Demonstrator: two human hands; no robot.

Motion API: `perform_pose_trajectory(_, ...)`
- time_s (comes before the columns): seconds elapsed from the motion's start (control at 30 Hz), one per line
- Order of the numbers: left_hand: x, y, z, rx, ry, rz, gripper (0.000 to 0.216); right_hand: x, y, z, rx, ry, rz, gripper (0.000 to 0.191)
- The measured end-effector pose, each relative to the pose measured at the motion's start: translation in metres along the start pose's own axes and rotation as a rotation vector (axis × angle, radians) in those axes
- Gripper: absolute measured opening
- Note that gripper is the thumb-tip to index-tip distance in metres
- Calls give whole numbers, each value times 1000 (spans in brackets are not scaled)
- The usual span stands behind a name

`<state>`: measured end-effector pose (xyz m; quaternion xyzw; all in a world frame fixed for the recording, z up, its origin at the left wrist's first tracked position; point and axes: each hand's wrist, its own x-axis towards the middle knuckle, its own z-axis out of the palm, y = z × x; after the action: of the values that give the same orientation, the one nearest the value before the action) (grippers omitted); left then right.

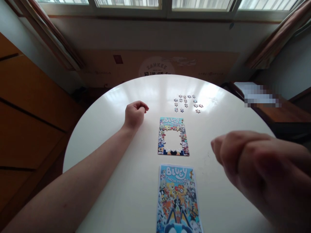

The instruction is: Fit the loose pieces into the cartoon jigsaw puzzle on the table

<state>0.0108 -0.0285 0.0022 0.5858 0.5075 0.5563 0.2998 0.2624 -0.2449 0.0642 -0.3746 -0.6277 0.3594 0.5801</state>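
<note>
A half-built jigsaw puzzle (173,136) lies in the middle of the round white table (102,129); its border is joined and its centre is an open gap. Nearer to me lies a printed picture card (178,200) with the same cartoon design. Several loose pieces (187,103) are spread face down beyond the puzzle. My left hand (134,114) rests on the table left of the puzzle, fingers curled shut with nothing seen in it. My right hand (245,158) is raised close to the camera at the right, blurred, fingers curled; whether it holds a piece is hidden.
A window (160,5) with curtains at both sides runs along the far wall. A flat cardboard box (157,68) leans behind the table. Wooden cabinets (26,106) stand at the left, and a dark wooden bench (279,110) at the right.
</note>
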Motion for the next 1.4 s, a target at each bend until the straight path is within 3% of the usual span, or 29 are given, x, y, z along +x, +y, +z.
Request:
perform_pose_trajectory(0.07, 0, 0, -2, 12, -4, 8, 21, 45, 10, 9, 110, 194, -87, 58)
perform_pose_trajectory(0.13, 0, 0, -3, 15, -2, 7, 21, 73, 26, 11, 211, 303, -28, 57)
perform_pose_trajectory(0.33, -2, -1, -5, 3, -6, 0, 20, 93, 67, -8, 377, 482, 243, 45)
perform_pose_trajectory(0.7, 0, -8, -7, 0, 23, 59, 19, 95, 85, -5, 328, 454, 279, 46)
perform_pose_trajectory(0.97, 0, -3, -6, -100, 51, 11, 15, 96, 90, -9, 312, 449, 264, 45)
perform_pose_trajectory(1.17, -4, 6, -6, -203, -37, 21, 14, 98, 85, -8, 390, 524, 340, 43)
perform_pose_trajectory(1.4, -4, 5, -5, -186, -70, 16, 13, 99, 88, -10, 378, 528, 318, 41)
